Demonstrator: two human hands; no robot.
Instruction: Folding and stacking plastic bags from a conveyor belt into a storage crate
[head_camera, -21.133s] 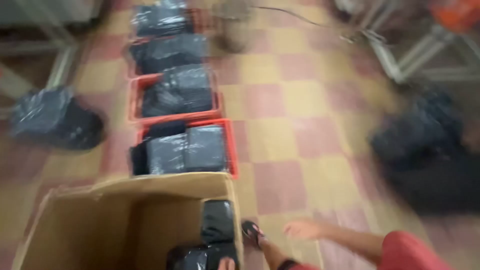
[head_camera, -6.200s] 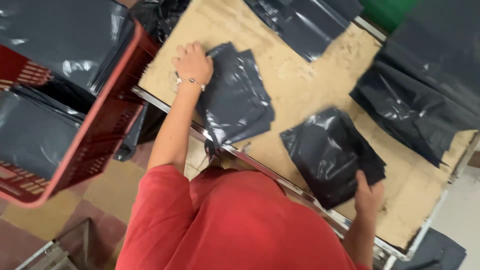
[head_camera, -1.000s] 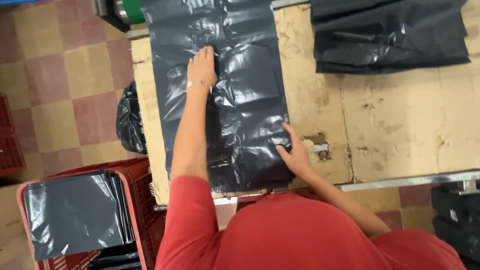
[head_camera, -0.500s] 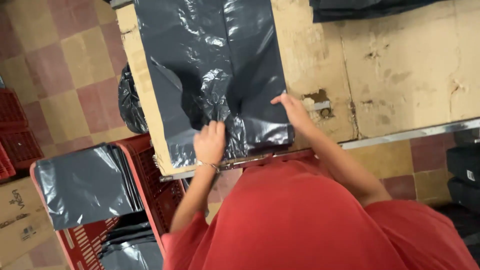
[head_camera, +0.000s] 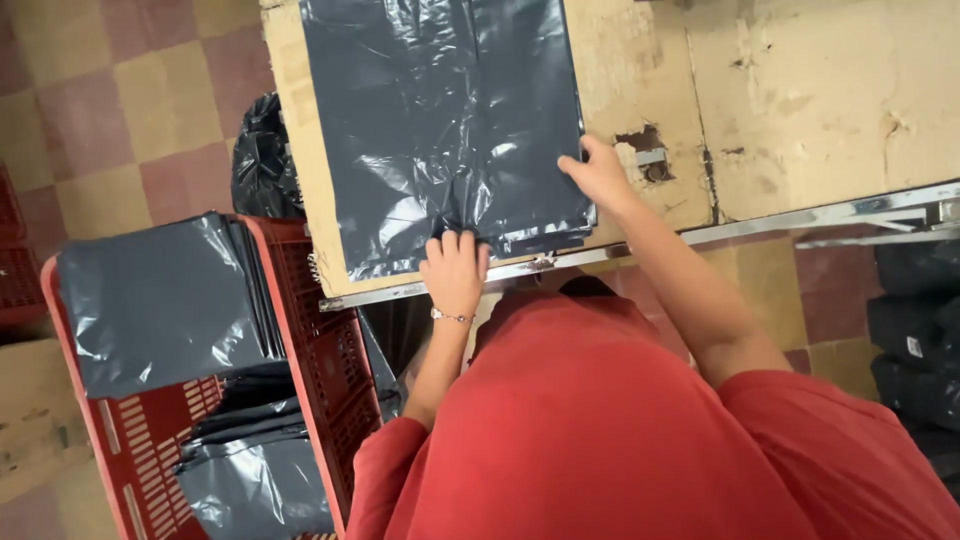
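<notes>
**Head view: both hands on the near edge of a grey plastic bag**

Head view, looking straight down over my red-shirted shoulders. I see a large dark grey plastic bag (head_camera: 440, 120) lying flat on the counter (head_camera: 800, 90), running from its near edge up out of the top of the frame, toward the counter's left side. My left hand (head_camera: 455, 272) sits at the bag's near edge, right at the counter's metal front rim (head_camera: 760, 222); its fingers are curled over and its grip pinches a crumpled fold of the bag between fingertips and palm. A thin bracelet shows at that wrist. My right hand (head_camera: 600, 172) is at the bag's near right corner, grip spread, fingertips pressing flat on the bag's right edge where it meets the bare worn counter top. So the bag lies ahead of both hands, stretching away from them, with only its near edge under them.

Below the counter's left corner stands a red plastic crate (head_camera: 320, 380) on the checkered floor, holding a stack of folded grey bags (head_camera: 160, 300). A bunched black bag (head_camera: 262, 160) rests beside the counter's left edge.
</notes>
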